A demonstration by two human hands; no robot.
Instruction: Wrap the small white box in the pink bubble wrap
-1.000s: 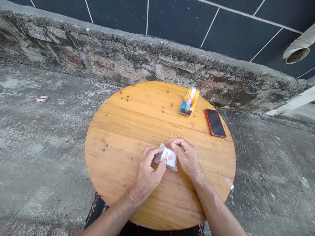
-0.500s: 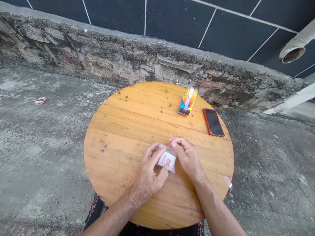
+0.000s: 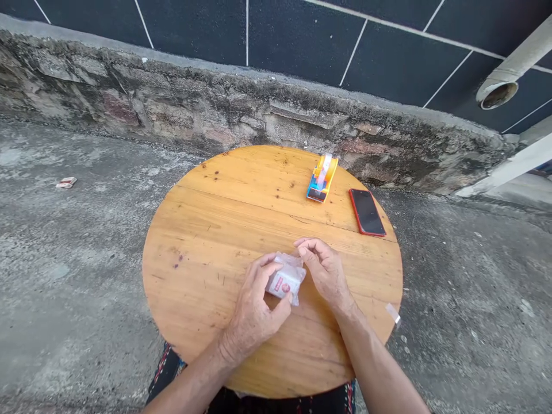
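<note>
A small white packet with red print [image 3: 283, 285], loosely wrapped in clear plastic, lies tilted over the wooden table. My left hand [image 3: 261, 296] grips it from the left, with fingers along the far-left side and the thumb on the near edge. At the packet's far-right corner, my right hand [image 3: 324, 270] is closed in a pinch, thumb against fingertips. The crumpled clear plastic wrapper [image 3: 290, 260] reaches up to those fingertips; the exact bit between them is too small to make out.
On the round wooden table [image 3: 194, 276] stand a yellow and blue tape dispenser [image 3: 321, 179] at the back and a red-cased phone [image 3: 367, 212] at the right. A clear tape strip [image 3: 393, 314] hangs at the right edge. Behind runs a low stone wall [image 3: 194, 109].
The packet has tilted and shifted slightly left in my left hand, and its plastic looks more bunched at the far side. My right hand keeps its pinch. The whole view has shifted slightly.
</note>
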